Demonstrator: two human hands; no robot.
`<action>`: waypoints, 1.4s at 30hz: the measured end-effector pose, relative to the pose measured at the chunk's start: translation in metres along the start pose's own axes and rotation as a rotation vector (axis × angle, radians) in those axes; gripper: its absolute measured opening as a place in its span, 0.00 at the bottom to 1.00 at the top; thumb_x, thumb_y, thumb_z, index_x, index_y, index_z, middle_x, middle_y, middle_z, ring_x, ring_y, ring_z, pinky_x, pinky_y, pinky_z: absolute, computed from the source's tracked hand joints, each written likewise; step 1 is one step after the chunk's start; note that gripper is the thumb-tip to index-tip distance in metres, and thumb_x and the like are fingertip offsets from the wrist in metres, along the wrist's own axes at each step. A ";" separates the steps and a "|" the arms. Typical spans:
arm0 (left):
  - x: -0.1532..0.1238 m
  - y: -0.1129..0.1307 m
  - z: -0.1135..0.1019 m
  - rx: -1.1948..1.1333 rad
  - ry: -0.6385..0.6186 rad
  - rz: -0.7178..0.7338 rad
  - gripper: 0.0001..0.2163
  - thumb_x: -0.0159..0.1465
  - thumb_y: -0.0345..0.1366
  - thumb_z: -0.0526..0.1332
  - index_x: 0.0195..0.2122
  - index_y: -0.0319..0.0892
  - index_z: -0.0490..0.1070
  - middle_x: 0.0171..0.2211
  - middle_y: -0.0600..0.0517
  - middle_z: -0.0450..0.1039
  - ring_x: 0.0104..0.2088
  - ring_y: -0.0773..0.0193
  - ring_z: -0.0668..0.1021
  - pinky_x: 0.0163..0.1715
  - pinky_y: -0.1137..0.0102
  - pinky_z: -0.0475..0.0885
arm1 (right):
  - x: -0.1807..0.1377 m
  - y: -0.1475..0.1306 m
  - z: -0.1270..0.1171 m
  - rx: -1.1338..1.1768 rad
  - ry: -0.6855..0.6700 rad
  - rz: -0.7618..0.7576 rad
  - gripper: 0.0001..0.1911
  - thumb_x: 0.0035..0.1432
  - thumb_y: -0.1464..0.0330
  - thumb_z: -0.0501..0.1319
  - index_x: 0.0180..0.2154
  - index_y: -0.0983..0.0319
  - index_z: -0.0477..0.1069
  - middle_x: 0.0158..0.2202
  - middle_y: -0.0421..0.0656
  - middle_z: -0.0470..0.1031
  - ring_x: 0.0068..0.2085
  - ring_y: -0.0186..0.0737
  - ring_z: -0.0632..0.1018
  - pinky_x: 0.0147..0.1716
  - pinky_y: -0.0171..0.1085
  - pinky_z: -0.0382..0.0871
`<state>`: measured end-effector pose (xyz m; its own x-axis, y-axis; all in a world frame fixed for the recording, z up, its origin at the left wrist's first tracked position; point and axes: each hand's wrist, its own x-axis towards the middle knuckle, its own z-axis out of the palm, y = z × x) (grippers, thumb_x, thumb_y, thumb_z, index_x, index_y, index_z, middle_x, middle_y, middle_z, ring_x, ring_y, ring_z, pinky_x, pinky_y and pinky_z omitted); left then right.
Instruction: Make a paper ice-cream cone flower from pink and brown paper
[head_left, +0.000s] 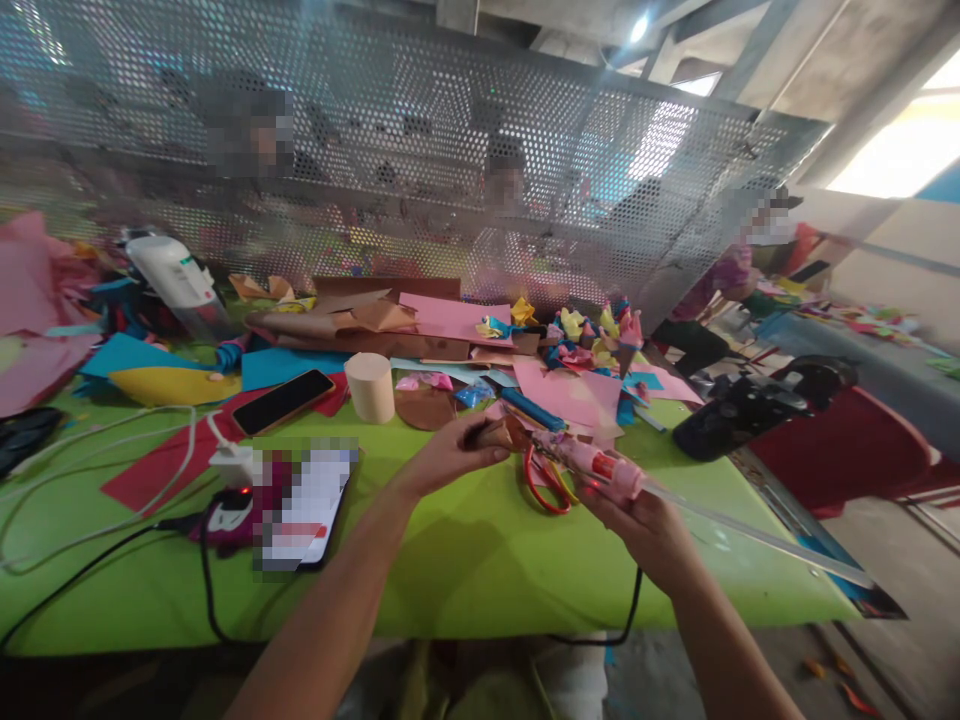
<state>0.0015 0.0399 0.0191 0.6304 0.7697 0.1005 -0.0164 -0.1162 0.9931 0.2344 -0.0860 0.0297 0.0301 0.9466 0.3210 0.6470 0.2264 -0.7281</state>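
Observation:
My right hand [649, 525] is closed around a pink hot glue gun [600, 465], its nozzle towards the left. A long clear glue stick [765, 535] sticks out from the gun's rear. My left hand [442, 455] pinches a small brown paper piece [496, 436] close to the nozzle; its exact shape is partly hidden by my fingers. Scissors with red handles [546, 490] lie on the green table [465, 560] just beneath the two hands. Behind them are a blue rolled piece [534, 410] and pink paper sheets [581, 395].
A phone with a lit screen [309, 510], a dark phone [283, 402], a power strip [229, 520] with cables and a beige cylinder [370, 388] stand left. Paper flowers [592, 335] are heaped at the back. A black bottle [739, 415] lies right. A perforated metal screen [420, 150] rises behind.

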 end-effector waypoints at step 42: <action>-0.002 -0.006 0.000 -0.125 0.006 -0.018 0.26 0.58 0.63 0.60 0.33 0.40 0.70 0.29 0.54 0.65 0.30 0.68 0.68 0.32 0.72 0.65 | 0.009 -0.013 0.005 0.002 0.016 -0.029 0.17 0.60 0.54 0.61 0.41 0.59 0.78 0.41 0.48 0.79 0.42 0.49 0.78 0.43 0.42 0.74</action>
<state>-0.0001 0.0392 0.0126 0.6266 0.7750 0.0824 -0.1020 -0.0233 0.9945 0.2221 -0.0793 0.0389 0.0240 0.9359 0.3515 0.6464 0.2536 -0.7196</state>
